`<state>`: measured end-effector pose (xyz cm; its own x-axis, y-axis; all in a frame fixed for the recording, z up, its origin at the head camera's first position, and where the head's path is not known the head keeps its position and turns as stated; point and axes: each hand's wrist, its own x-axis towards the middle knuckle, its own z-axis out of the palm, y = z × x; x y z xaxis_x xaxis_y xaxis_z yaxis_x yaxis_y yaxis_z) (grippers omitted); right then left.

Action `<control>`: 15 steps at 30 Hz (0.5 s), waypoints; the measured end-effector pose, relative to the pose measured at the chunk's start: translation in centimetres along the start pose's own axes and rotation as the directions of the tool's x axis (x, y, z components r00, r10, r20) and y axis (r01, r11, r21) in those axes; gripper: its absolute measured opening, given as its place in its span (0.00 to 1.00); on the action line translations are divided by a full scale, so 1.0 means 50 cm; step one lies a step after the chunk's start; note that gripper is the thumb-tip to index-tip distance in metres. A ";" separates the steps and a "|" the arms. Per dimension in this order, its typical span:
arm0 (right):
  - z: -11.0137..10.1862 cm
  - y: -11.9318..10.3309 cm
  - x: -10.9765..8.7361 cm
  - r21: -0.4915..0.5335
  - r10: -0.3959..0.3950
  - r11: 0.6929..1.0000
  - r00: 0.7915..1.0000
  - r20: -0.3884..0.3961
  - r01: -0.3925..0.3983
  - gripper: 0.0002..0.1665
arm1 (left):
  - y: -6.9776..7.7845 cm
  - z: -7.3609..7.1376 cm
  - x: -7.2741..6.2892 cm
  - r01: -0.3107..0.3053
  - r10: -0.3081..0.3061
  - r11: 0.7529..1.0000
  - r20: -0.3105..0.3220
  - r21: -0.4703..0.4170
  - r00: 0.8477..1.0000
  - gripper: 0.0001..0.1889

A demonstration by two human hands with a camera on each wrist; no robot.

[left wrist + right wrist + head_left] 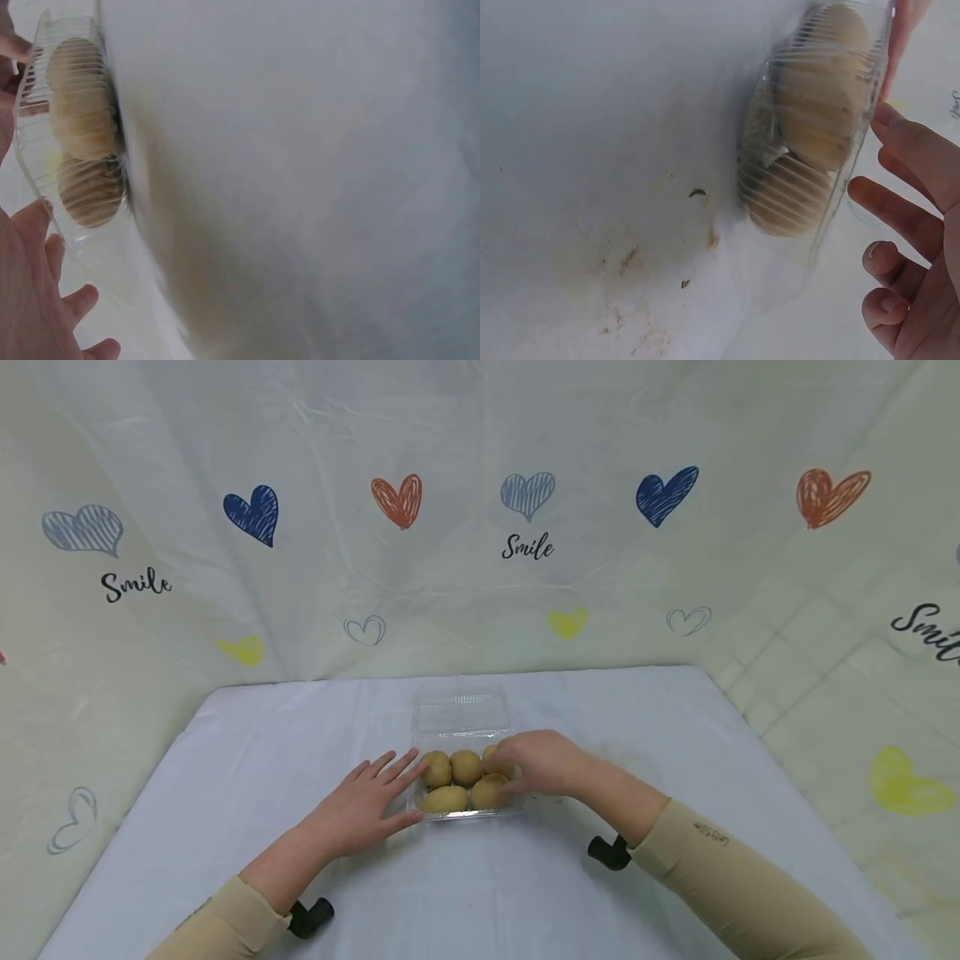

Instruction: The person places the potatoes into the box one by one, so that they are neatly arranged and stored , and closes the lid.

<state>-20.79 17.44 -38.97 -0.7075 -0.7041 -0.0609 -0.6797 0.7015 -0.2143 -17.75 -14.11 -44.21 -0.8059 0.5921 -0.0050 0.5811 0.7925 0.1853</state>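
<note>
Several potatoes [446,799] sit in two rows inside a clear plastic clamshell container [417,817], whose lid [461,710] is folded back behind it. At the container's left side is my left hand [360,806], its fingers spread and fingertips at the rim. My right hand [546,763] reaches over the right end, partly covering the potatoes there. Its thumb is near the front right potato [489,792]. In the right wrist view, the right hand's fingers [896,214] are loosely bent beside the container wall [810,262], with no potato visibly gripped.
A white cloth covers the table [465,893]. Bits of brown dirt [630,259] lie on it to the container's right. Behind the table hangs a pale sheet [457,410] printed with hearts. A black camera mount [609,853] sits at the right wrist, another at the left.
</note>
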 end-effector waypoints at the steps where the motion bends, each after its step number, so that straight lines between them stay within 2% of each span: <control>1: -0.003 0.001 -0.001 0.013 0.007 1.000 1.000 -0.009 -0.007 0.21 | 0.000 -0.001 0.000 -0.001 0.001 1.000 0.001 -0.001 1.000 0.41; 10: -0.015 0.025 -0.007 0.091 0.102 0.991 0.994 -0.035 -0.098 0.27 | 0.002 -0.007 -0.001 -0.009 0.009 1.000 -0.004 -0.030 1.000 0.41; 15: -0.010 0.050 -0.012 0.188 0.196 0.965 0.979 -0.059 -0.182 0.30 | -0.006 -0.007 0.006 0.004 -0.006 0.997 -0.024 -0.078 1.000 0.40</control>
<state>-22.19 19.66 -38.97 -0.8371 -0.5452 -0.0445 -0.4909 0.7847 -0.3786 -18.20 -14.22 -43.94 -0.8116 0.5840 0.0176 0.5675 0.7807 0.2616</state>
